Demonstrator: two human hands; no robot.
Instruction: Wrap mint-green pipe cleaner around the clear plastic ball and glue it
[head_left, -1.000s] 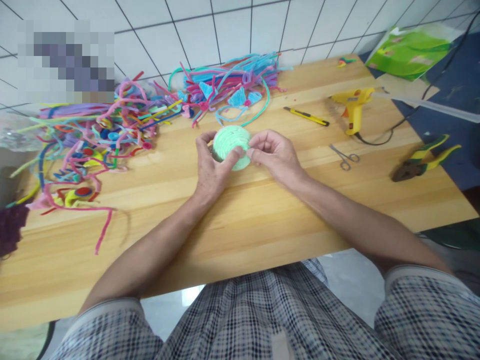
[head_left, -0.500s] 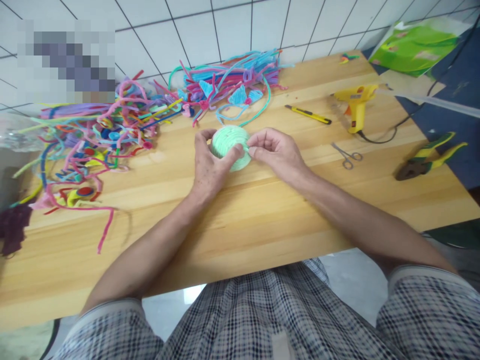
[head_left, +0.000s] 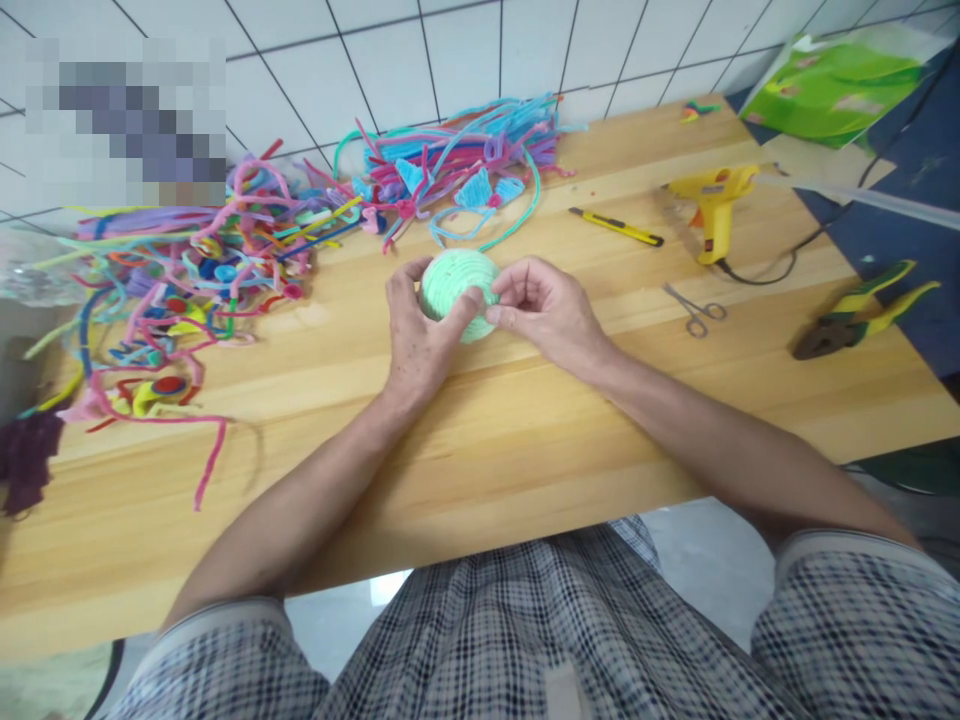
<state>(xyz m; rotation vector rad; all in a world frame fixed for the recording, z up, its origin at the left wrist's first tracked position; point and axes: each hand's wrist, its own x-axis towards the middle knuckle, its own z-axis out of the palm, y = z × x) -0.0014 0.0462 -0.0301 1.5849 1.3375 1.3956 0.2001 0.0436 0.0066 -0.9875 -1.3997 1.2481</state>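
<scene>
A mint-green rounded coil point(head_left: 455, 283), wound in rings of what looks like fuzzy pipe cleaner, is held just above the wooden table. My left hand point(head_left: 422, 330) grips it from the left, thumb pressed across its front and fingers curled round the far side. At the coil's right edge, my right hand point(head_left: 546, 308) has thumb and forefinger pinched together on the rim. Whatever small strand lies between those fingertips is mostly hidden.
Tangled colourful pipe cleaners point(head_left: 217, 270) cover the table's left side, with a bundle point(head_left: 465, 150) along the tiled wall. Rightward lie a yellow utility knife point(head_left: 616, 227), a yellow glue gun point(head_left: 714, 210) with its cord, small scissors point(head_left: 696, 312) and pliers point(head_left: 851, 315) near the edge.
My right fingertips have shifted slightly left and down against the coil's edge. The left hand keeps its grip, and the coil has barely turned.
</scene>
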